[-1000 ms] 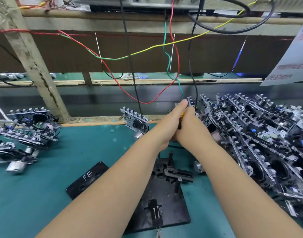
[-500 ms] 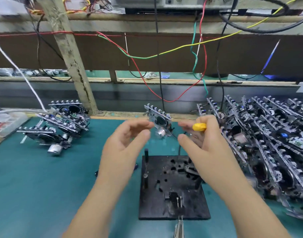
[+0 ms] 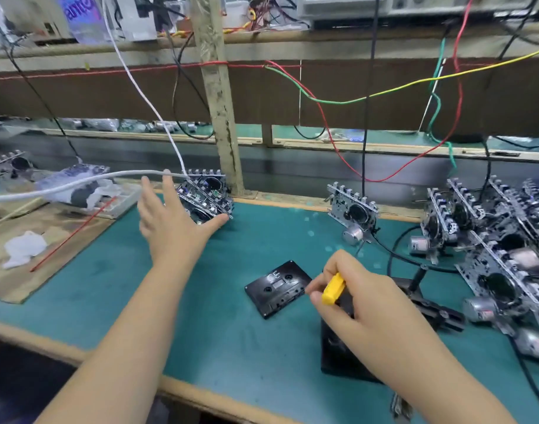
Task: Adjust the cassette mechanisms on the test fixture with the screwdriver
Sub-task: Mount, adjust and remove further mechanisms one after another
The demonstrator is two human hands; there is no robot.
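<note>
The left hand [image 3: 170,221] reaches out to the far left with fingers spread and straight, its thumb just at the edge of a small stack of cassette mechanisms [image 3: 205,197] by the wooden post; it grips nothing yet. The right hand [image 3: 363,304] hangs over the test fixture [image 3: 347,359], a dark plate on the near right of the worktop [image 3: 109,286], with its fingers curled round the yellow handle of the screwdriver [image 3: 333,289]; the blade is hidden, so where its tip points cannot be told.

This looks like the fetch between adjustments: no mechanism appears to sit on the fixture, though the hand covers much of it. The next move calls for the left hand to close on one unit from the stack, carry it across and seat it on the plate before the screwdriver is brought to bear.

A loose cassette [image 3: 277,287] lies flat just left of the fixture. A larger heap of mechanisms [image 3: 491,240] crowds the far right. At the far left a clear plastic tray [image 3: 121,200] holds what may be small parts and wrapping, too blurred to name.
</note>
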